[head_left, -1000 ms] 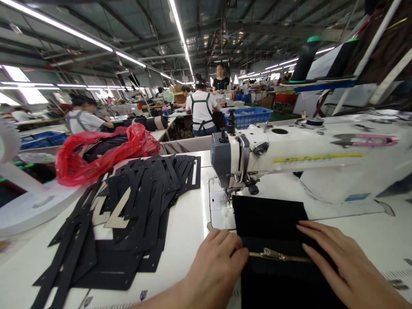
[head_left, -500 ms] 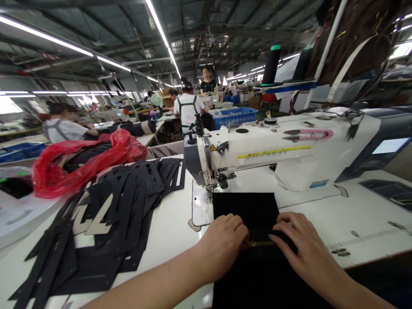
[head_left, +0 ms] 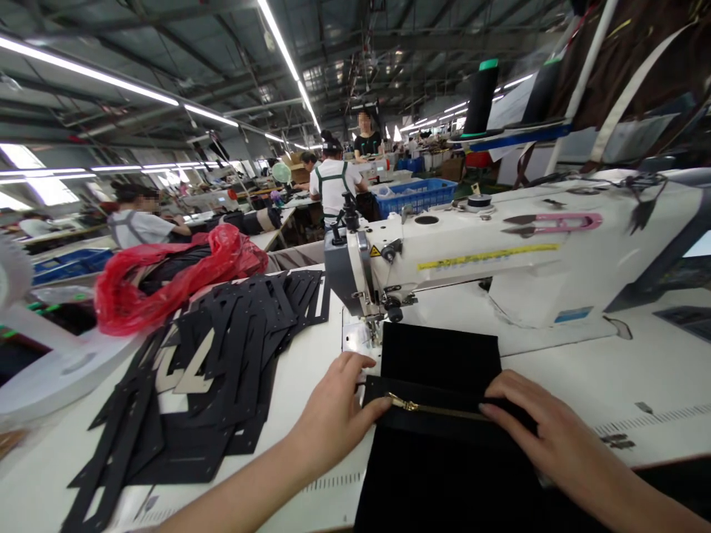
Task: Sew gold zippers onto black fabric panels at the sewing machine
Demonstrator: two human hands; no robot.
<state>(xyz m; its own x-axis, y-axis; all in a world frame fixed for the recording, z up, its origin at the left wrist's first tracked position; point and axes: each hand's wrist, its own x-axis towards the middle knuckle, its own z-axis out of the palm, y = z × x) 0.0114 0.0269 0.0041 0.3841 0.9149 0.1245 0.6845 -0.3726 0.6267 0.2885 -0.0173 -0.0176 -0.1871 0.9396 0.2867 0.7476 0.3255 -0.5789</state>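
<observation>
One black zippered cloth [head_left: 438, 451] between hands [head_left: 336, 407] [head_left: 547, 422], touching both.

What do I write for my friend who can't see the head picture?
A person's left hand and right hand touch black fabric with a gold zipper, before a white sewing machine. To the left, flat black pieces lie piled on a white table near a red plastic bag.

Sewing workshop: sewing machine [head_left: 472, 235], thread cones [head_left: 481, 102]

The left hand [head_left: 338, 403] and right hand [head_left: 538, 418] are bare, as are both forearms [head_left: 249, 474].
</observation>
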